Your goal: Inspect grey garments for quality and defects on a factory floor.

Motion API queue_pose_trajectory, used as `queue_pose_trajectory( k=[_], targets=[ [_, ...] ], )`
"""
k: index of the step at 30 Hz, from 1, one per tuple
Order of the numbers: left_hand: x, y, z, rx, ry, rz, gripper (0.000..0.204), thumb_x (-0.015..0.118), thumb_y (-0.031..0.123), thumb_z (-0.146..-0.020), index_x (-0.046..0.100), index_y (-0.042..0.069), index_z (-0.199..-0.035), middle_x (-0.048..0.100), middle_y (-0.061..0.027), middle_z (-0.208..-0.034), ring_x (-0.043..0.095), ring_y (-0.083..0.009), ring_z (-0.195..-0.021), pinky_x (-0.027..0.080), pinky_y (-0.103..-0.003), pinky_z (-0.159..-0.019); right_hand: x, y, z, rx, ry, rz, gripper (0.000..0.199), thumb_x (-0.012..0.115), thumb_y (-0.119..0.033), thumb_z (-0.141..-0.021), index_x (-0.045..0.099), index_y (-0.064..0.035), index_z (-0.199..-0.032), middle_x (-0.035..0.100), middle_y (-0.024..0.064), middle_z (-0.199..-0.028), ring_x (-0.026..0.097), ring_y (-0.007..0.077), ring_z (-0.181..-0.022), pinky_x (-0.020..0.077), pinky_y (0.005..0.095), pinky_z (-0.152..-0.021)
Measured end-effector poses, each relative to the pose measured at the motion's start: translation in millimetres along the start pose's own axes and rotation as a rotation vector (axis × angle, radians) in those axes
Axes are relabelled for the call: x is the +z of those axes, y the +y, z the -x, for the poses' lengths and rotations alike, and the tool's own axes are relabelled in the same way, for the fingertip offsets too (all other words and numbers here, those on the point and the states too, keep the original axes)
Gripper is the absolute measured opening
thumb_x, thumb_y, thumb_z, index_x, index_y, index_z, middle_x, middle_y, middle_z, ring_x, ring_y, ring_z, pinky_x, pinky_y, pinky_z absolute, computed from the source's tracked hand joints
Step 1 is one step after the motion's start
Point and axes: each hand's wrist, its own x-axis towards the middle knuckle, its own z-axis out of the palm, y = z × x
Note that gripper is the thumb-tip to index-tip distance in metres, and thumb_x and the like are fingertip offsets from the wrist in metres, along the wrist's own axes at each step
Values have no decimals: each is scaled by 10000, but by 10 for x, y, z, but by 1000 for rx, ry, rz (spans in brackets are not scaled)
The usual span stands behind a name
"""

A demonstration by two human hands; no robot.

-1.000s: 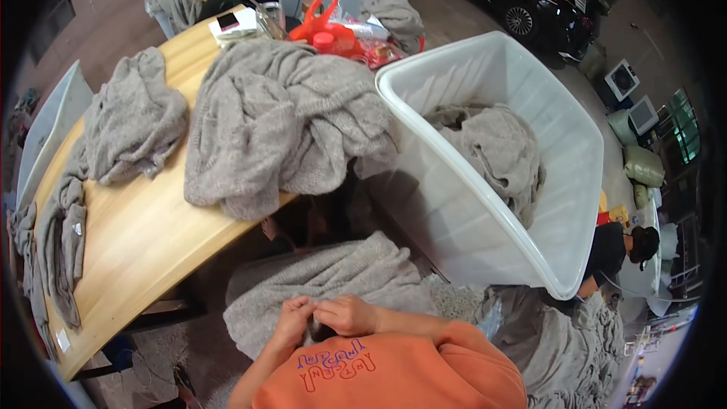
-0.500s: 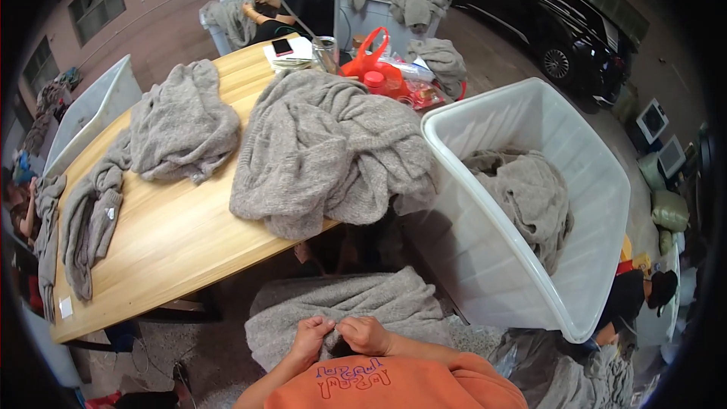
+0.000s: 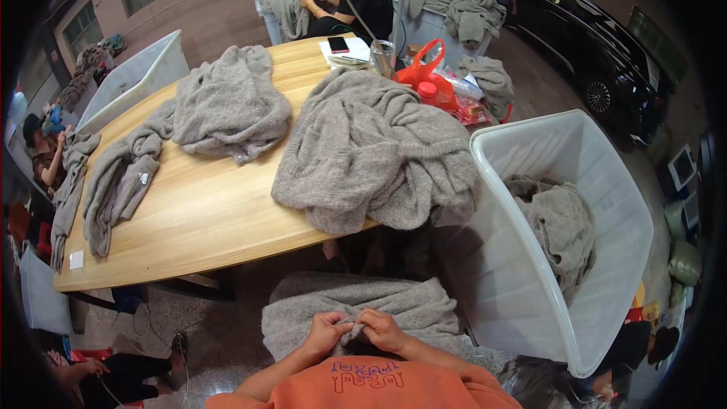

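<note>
Grey knit (image 3: pixel 318 310) in both hands' pinch

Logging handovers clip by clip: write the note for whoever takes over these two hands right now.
Left hand and right hand: both pinch the near edge of the grey knit garment on the lap, grip closed.
Other grey knits: a pile at the wooden table's near edge, two further left, one in the white bin.
Done and left: cannot tell; the lap piece is in hand.

Grey knitted garments (image 3: pixel 371 155) are seen on a light wooden table (image 3: pixel 204 220); a white bin (image 3: pixel 606 182) at right, a red bag (image 3: pixel 428 68) far.
</note>
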Motion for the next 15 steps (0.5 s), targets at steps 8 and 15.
queue_pose_trajectory(
  k=[8,15],
  targets=[
    [-7,48,21,43,18,-196,33,639,-5,-749,656,-13,-777,619,-8,-692,527,-53,-625,426,-196,-545,58,85,65,481,-79,-407,170,507,23,-737,581,-12,-886,557,50,-704,514,79,-636,418,233,-561],
    [16,52,28,80,35,-331,62,639,-4,-737,669,-9,-792,635,-19,-681,532,-51,-632,439,-207,-554,33,63,110,356,-100,-215,139,517,-29,-742,583,-15,-863,562,128,-682,535,187,-554,420,305,-523]
  ],
)
